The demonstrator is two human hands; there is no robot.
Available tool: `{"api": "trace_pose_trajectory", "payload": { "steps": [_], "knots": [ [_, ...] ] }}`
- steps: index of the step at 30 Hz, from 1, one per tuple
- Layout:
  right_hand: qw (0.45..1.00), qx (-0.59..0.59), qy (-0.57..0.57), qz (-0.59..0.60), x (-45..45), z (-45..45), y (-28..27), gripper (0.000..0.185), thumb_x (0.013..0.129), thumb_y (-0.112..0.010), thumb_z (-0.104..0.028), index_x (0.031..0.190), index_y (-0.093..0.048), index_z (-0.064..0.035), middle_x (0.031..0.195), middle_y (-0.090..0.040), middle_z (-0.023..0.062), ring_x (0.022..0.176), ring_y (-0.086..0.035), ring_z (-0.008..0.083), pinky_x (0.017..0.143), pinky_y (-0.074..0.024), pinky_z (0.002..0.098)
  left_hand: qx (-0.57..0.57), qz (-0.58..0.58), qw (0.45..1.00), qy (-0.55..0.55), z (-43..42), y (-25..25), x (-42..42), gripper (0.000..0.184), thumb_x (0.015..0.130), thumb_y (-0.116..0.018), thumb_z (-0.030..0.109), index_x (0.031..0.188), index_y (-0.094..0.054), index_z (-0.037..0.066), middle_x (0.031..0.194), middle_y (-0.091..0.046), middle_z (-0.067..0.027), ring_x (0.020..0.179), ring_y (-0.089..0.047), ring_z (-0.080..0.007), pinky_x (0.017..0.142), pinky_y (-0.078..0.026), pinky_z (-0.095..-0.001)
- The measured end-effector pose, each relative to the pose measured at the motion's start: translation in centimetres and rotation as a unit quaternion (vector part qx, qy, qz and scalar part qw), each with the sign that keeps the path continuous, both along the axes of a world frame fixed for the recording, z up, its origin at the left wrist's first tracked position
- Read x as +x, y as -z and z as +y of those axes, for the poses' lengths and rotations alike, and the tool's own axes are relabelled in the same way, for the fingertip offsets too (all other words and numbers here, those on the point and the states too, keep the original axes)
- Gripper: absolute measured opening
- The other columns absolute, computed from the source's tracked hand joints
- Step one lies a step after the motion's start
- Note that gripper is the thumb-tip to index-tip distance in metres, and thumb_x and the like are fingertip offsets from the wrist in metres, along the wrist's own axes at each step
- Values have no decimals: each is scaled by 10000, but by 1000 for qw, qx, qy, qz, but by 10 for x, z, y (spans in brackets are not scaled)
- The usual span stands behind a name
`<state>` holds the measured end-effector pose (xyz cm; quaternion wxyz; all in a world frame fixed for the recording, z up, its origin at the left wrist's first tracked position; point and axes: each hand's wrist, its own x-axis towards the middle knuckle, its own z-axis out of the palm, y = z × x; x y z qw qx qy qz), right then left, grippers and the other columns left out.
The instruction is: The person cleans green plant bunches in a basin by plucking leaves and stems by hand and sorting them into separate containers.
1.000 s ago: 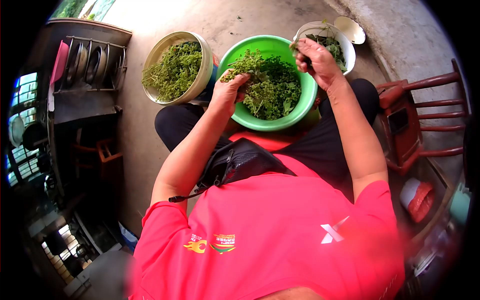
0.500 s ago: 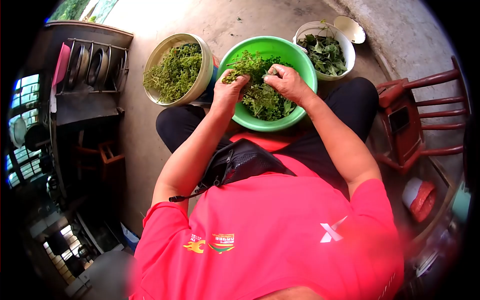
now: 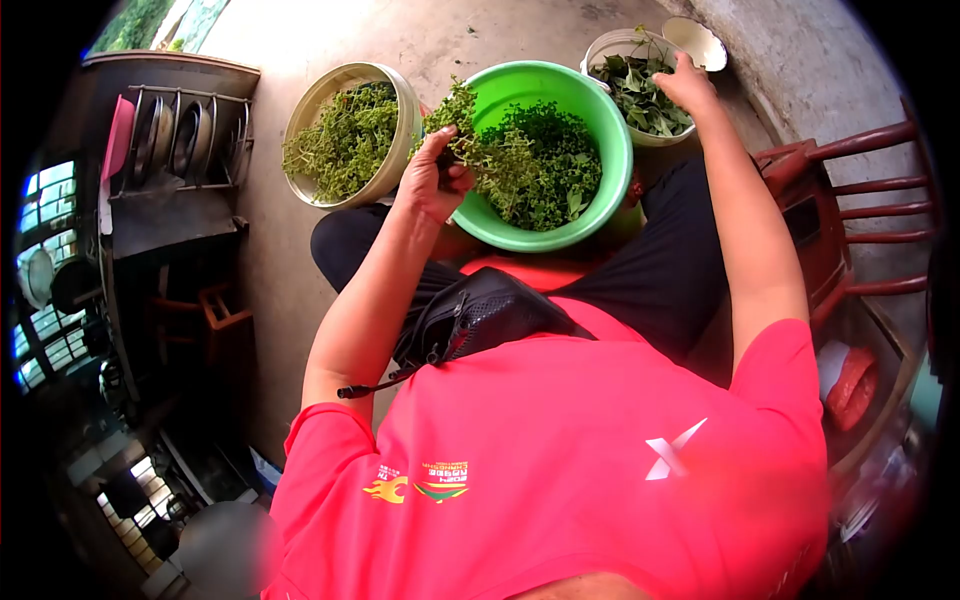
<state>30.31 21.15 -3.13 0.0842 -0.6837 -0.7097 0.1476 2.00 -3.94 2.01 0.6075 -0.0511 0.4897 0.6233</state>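
Observation:
My left hand (image 3: 437,180) is closed around a bunch of sprigs with small green berries (image 3: 490,152), held over the left rim of a green basin (image 3: 612,130). More loose green berries (image 3: 545,160), with a few leaves among them, lie inside the basin. Over to the right, my right hand (image 3: 690,86) reaches above a white bucket (image 3: 662,138) of picked green leaves (image 3: 640,100). Its thumb and forefinger are apart at the leaves, and no held thing shows between them.
A cream bucket (image 3: 408,135) heaped with berry sprigs (image 3: 345,145) stands left of the basin. Behind the white bucket lies a pale bowl (image 3: 697,42). A red-brown wooden chair (image 3: 815,220) is close on my right, and a rack of pans (image 3: 190,135) stands at the left.
My right hand has left the basin and moved right to the bucket of leaves. My left hand keeps the sprigs and has shifted slightly left and down.

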Motion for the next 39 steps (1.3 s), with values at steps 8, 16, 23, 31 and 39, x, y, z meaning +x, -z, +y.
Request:
{"api": "trace_pose_trajectory", "payload": {
  "steps": [8, 16, 23, 31, 39],
  "knots": [
    [834, -36, -256, 487, -70, -138, -61, 168, 787, -669, -193, 858, -628, -46, 840, -630, 90, 728, -626, 191, 674, -497, 273, 42, -48, 998, -11, 7, -14, 10, 200, 799, -667, 176, 853, -483, 120, 709, -507, -2, 463, -362, -97, 412, -268, -232],
    [809, 2, -319, 494, -108, -196, -66, 213, 775, -696, -161, 885, -581, -20, 758, -569, 79, 688, -585, 173, 625, -455, 288, 22, -21, 999, -25, 9, -11, 13, 163, 791, -670, 178, 848, -525, 130, 687, -527, -4, 470, -390, -94, 405, -302, -231],
    [823, -18, -434, 365, -94, -179, -70, 98, 774, -584, -125, 799, -527, -49, 718, -570, 109, 683, -577, 283, 617, -453, 376, -50, 44, 998, 1, 3, -10, 25, 153, 774, -693, 171, 799, -543, 155, 612, -443, 23, 465, -370, -89, 401, -281, -232],
    [947, -55, -317, -6, -60, -128, -75, 216, 748, -496, -217, 853, -632, -85, 843, -661, 141, 800, -646, 299, 722, -502, 412, -20, 39, 999, -8, 7, -13, 28, 179, 765, -696, 149, 747, -519, 159, 613, -457, 30, 453, -343, -90, 404, -251, -230],
    [982, 20, -186, -26, -23, -57, -52, 405, 766, -546, -221, 1117, -553, -20, 1162, -561, 207, 1034, -580, 311, 852, -465, 445, 36, -26, 999, 6, 9, -19, 25, 170, 777, -687, 150, 804, -520, 130, 666, -488, 20, 465, -347, -93, 418, -247, -232]
  ]
}}
